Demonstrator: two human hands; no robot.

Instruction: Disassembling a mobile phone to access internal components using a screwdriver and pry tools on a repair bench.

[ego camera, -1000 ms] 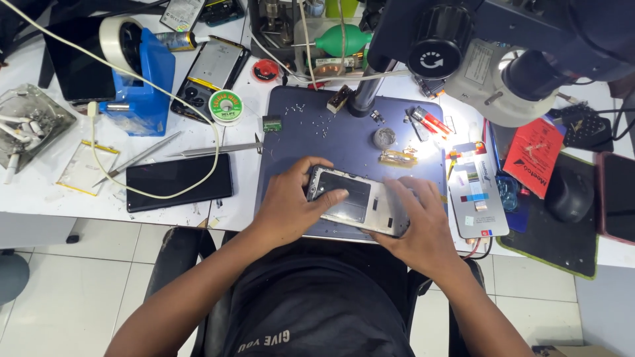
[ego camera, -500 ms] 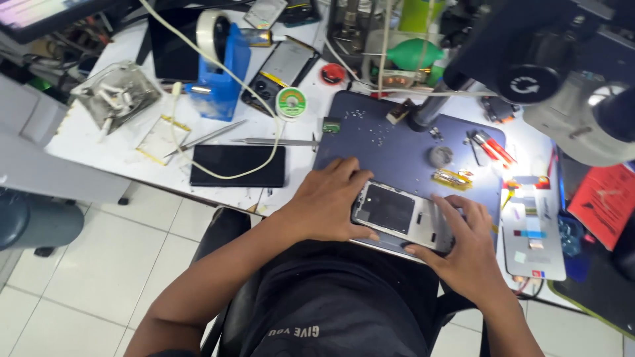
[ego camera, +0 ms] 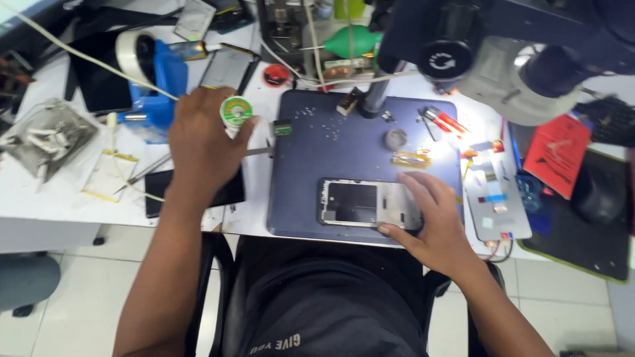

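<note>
An opened phone frame [ego camera: 360, 203], its back off and a dark cavity showing, lies flat on a dark blue work mat [ego camera: 344, 139]. My right hand [ego camera: 433, 228] grips the frame's right end, thumb on the near edge and fingers over the far edge. My left hand [ego camera: 205, 142] is off the mat to the left, back upward, fingers curled down beside a small green-labelled reel [ego camera: 236, 111]. A metal tweezers tip [ego camera: 260, 151] pokes out from under that hand; whether the fingers hold it is hidden.
A microscope head [ego camera: 503, 46] overhangs the mat's far right. A blue tape dispenser [ego camera: 155, 82], a dark glass panel [ego camera: 155, 195] and a bag of parts [ego camera: 40, 139] sit to the left. A detached display [ego camera: 496, 198], red card [ego camera: 559, 149] and black mouse [ego camera: 595, 195] lie right.
My left hand has let go of the phone frame and moved up and left to the reel and tweezers. My right hand stays on the frame's right end.
</note>
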